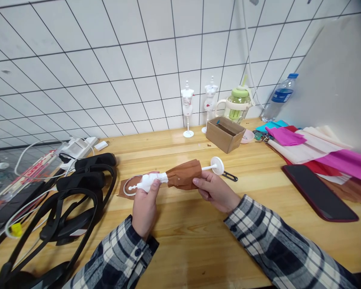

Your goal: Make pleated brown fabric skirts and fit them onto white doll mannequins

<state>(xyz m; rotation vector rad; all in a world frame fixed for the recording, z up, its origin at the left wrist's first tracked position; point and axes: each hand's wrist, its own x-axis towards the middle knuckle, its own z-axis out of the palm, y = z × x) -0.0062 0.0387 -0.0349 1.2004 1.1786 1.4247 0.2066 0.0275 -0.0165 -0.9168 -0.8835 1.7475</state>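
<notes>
Two bare hands share one slim white miniature mannequin [147, 182], plastic by its look, lying nearly level just above the tabletop [180, 241] between the person's grips. The left grip [146, 206] is closed around the torso, thumb on top; the right grip [215, 190] pinches the lower edge of a soft rust-brown cloth [183, 175] gathered around the figure's lower part. The mannequin should be light, stiff and rather slick, the torso giving the surest hold, while the thin stem beside the right grip, ending in a round white base [218, 165], is probably the part likeliest to bend or snap. The cloth looks thin and pliable, apt to crease or slide, so a light pinch at its edge suits it. The tabletop is of pale, smooth wood. Left of the left grip lies a black headset with curved straps [81, 182]; beyond both grips stand two small white dress-form figures [187, 100] and an open brown cardboard box [219, 138], before a white wall with dark grid lines [123, 80]. To the right of the right grip lie a dark flat phone [319, 192] and a heap of coloured fabrics [319, 148].
</notes>
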